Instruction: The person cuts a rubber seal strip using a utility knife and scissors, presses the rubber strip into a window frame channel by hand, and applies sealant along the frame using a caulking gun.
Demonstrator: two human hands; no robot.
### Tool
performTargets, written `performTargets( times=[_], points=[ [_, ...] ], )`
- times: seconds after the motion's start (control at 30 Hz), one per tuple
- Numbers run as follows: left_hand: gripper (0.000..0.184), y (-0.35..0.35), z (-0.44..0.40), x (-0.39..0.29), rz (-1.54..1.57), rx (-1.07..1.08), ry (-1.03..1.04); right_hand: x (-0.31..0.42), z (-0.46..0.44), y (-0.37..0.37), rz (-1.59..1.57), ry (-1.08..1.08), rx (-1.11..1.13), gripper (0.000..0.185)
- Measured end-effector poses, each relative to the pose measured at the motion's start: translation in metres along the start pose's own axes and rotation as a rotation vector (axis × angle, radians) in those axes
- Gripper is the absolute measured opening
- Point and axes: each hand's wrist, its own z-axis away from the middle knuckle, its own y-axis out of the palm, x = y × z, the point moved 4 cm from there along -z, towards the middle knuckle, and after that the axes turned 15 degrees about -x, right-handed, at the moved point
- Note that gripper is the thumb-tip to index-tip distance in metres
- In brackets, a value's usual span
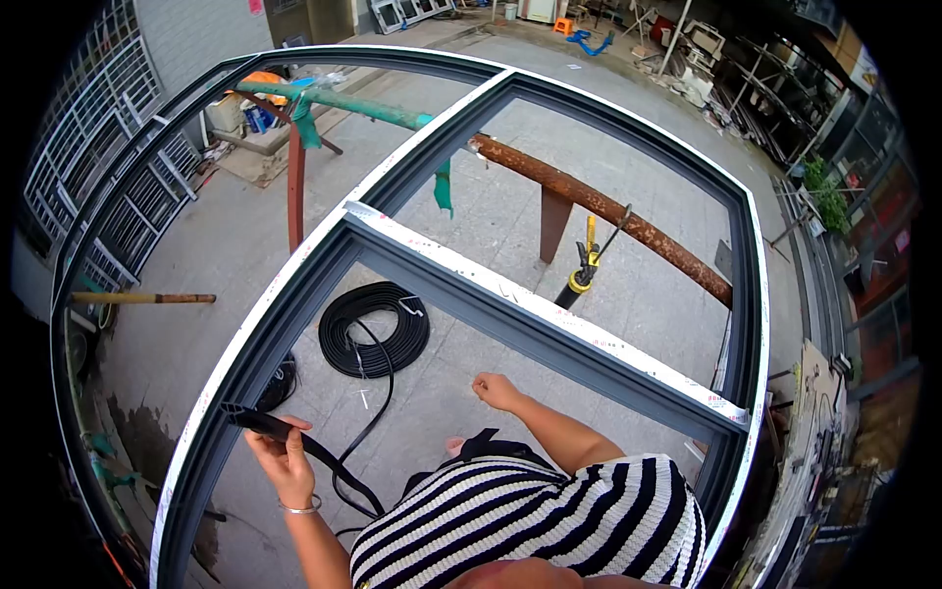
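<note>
My left hand [280, 467], with a bracelet at its wrist, is closed around a black rubber sealing strip [316, 450]. The strip's front end touches or lies just over the inner edge of a large grey window frame [422, 260], whose outer faces carry white protective film. From the hand, the strip bends down and seems to lead to a black coil [374, 331] on the ground. My right hand [497, 391] hangs inside the lower frame opening with its fingers curled. Nothing shows in it, and it is apart from the frame.
A rusty pipe [599, 201] and a green pipe [363, 104] support the frame. A caulking gun [583, 267] hangs by the rusty pipe. A bamboo pole [147, 297] juts in at left. Metal grilles [123, 187] lean on the left wall; scrap [702, 59] lies at the back right.
</note>
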Motion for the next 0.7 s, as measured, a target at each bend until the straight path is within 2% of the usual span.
performTargets(
  times=[0.1,0.2,0.3,0.33,0.4,0.43,0.47,0.53,0.63,0.7],
  points=[
    [0.027,0.008,-0.013,0.013,-0.010,0.006,0.060,-0.009,0.007,-0.038,-0.059,0.092,-0.163,0.024],
    [0.029,0.013,-0.024,0.035,-0.008,0.027,-0.017,-0.048,0.009,-0.071,0.214,-0.089,-0.652,0.026],
    [0.031,0.009,-0.026,0.055,-0.012,0.044,-0.053,-0.085,0.015,-0.119,-0.514,-0.030,-0.813,0.031],
    [0.032,0.009,-0.028,0.060,-0.004,0.039,-0.051,-0.128,0.006,-0.127,-0.604,0.041,-0.735,0.035],
    [0.034,0.009,-0.033,0.058,-0.014,0.076,-0.054,-0.141,-0.004,-0.155,-0.453,0.297,-0.721,0.041],
    [0.035,0.004,-0.037,0.062,-0.029,0.104,-0.062,-0.113,-0.008,-0.179,-0.209,0.476,-0.777,0.043],
    [0.036,0.003,-0.042,0.065,-0.041,0.133,-0.064,-0.107,-0.017,-0.186,-0.120,0.426,-0.847,0.047],
    [0.023,0.003,-0.052,0.064,-0.037,0.180,-0.122,-0.100,-0.031,-0.197,0.060,0.325,-0.987,0.054],
    [0.018,-0.005,-0.059,0.073,-0.136,0.190,-0.219,-0.091,-0.056,-0.213,0.257,0.213,-1.054,0.066],
    [0.018,0.000,-0.059,0.063,-0.140,0.177,-0.267,-0.090,-0.079,-0.222,0.246,0.233,-1.103,0.071]
  ],
)
